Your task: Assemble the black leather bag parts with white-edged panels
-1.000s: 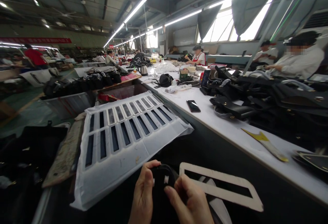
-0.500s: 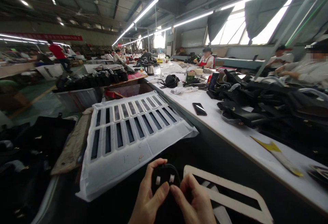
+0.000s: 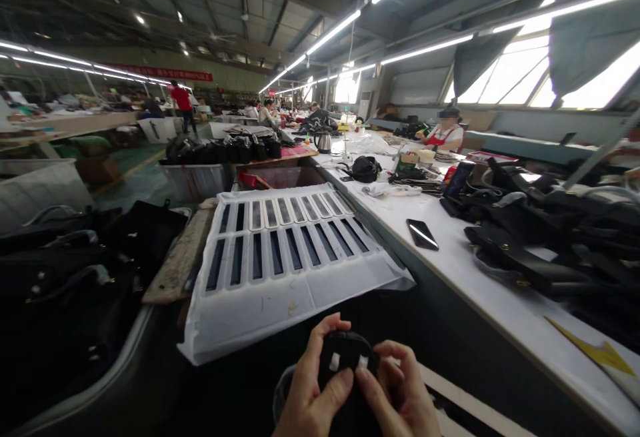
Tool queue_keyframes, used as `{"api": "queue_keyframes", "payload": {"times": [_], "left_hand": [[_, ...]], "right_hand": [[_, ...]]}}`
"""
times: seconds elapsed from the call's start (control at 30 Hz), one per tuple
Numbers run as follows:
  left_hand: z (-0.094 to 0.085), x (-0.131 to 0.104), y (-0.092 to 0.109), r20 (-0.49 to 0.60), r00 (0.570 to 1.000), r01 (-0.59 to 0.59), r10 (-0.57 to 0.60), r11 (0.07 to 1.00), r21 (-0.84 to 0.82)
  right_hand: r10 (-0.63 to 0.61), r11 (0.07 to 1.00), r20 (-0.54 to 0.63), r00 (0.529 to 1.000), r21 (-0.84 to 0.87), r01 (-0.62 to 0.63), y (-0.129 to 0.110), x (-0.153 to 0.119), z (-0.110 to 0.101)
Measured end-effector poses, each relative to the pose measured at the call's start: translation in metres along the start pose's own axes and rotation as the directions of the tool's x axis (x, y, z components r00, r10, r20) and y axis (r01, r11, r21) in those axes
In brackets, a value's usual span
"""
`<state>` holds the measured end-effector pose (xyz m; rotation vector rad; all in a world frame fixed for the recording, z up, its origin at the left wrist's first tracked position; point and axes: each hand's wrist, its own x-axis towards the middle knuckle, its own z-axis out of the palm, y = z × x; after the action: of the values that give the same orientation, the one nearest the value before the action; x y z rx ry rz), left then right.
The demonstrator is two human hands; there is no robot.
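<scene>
Between my hands is a black bag part with a rounded top edge and two small white tabs on its face. My left hand grips its left side, with the index finger curled over the top edge and the thumb pressed on the front below the left tab. On the right side my right hand is closed on it, its thumb just under the right tab and its fingers bent behind the edge. The lower end of the part is lost in the dark between my wrists.
Ahead lies a white sheet with rows of dark strips. At right a white table bears a phone and a heap of black bags. More black bags fill the left. A pale frame lies beside my right hand.
The whole view has swung left, so the surroundings sit further right. Both hands still hold the bag part; my right fingers have shifted along its right edge.
</scene>
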<state>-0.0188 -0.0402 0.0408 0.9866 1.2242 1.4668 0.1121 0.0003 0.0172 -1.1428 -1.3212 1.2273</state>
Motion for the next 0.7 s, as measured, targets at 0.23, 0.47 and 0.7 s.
{"api": "queue_keyframes", "payload": {"times": [0.23, 0.47, 0.7], "left_hand": [[-0.001, -0.001, 0.006, 0.002, 1.000, 0.001, -0.001, 0.996, 0.084], [0.007, 0.008, 0.018, -0.086, 0.996, -0.022, 0.036, 0.988, 0.155], [0.002, 0.012, 0.004, -0.084, 0.996, 0.018, -0.001, 0.980, 0.199]], "right_hand": [[0.099, 0.993, 0.157, 0.983, 0.041, -0.106, -0.025, 0.010, 0.003], [0.012, 0.988, 0.191, 0.982, -0.156, 0.018, -0.028, 0.012, 0.001], [-0.049, 0.972, 0.223, 0.974, -0.215, 0.099, -0.039, 0.011, 0.000]]}}
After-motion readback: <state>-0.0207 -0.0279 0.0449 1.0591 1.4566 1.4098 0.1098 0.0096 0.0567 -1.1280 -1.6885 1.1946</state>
